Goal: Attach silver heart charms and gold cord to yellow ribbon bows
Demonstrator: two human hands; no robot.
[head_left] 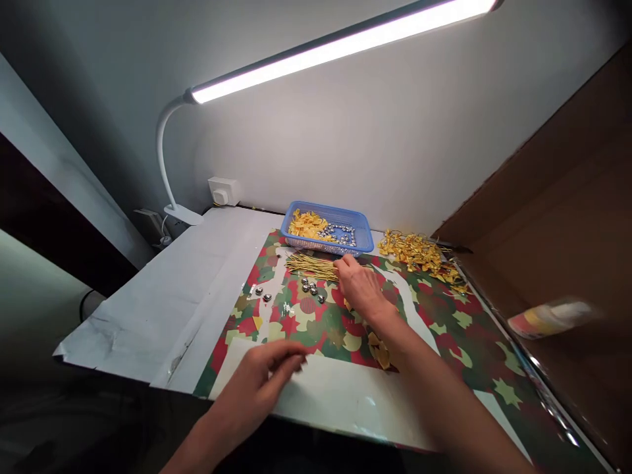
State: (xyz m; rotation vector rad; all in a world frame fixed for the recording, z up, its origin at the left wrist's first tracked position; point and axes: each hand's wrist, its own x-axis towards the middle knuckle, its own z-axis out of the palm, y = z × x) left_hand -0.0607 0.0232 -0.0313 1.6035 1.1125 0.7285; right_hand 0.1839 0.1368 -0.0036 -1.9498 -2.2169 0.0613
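At right fingertips [346,263]: bundle of gold strands [311,266], flat on patterned sheet [444,322], its end touching them. Right hand [363,288] palm down, fingers loosely bent (grip on strands: cannot tell). Silver bells [310,286] just left of knuckles. Blue basket [320,247] just beyond fingertips; gold bows [419,253] further right. Left hand [257,385] near front edge, fingertips pinched to thumb (contents blurred).

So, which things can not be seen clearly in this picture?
Head view only.
Left hand: whether the pinched fingertips hold anything; too small, blurred.
Right hand: its grip on the gold strands, hidden under the hand itself.
Coloured cylinder at right: blurred, kind unclear.
Lamp: its far end cut by the top edge.
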